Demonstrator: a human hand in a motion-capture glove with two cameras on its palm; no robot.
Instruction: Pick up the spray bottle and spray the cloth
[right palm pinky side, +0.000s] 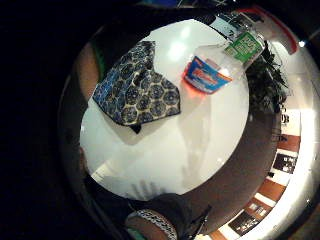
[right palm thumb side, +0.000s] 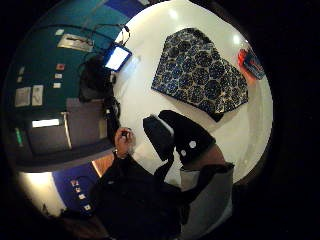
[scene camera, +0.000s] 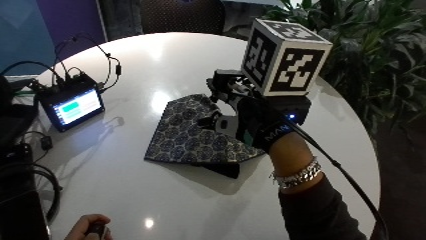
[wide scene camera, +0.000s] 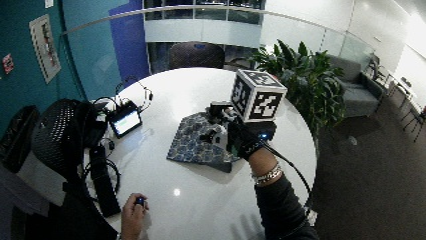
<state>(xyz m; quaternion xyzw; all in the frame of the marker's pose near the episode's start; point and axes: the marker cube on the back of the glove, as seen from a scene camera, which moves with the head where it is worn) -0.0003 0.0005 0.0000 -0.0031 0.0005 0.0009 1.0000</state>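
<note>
The round white tabletop (scene camera: 166, 195) carries a folded blue patterned cloth (scene camera: 193, 135), which lies flat near the middle of the surface. The gloved right hand (scene camera: 256, 122) is raised over the far edge of the cloth, with the forearm reaching in from the person's side of the tabletop. From the outside views, it cannot be told whether the fingers of this hand are straight or curled, and no object is seen in its grasp.

The spray bottle (right palm pinky side: 220, 65) appears in the little-finger-side palm view. It lies on the tabletop beside the cloth (right palm pinky side: 137, 90), apart from it, with a white body and a blue and orange label. In the outside view the bottle is hidden behind the hand. In the thumb-side palm view only an orange and blue edge of the bottle (right palm thumb side: 250, 62) shows past the far corner of the cloth (right palm thumb side: 202, 70).

The bare left hand (scene camera: 90, 227) rests at the near edge of the tabletop and holds a small dark object. A small lit screen (scene camera: 72, 106) with cables stands on the tabletop well apart from the cloth. A green plant (scene camera: 373, 55) stands beyond the tabletop.
</note>
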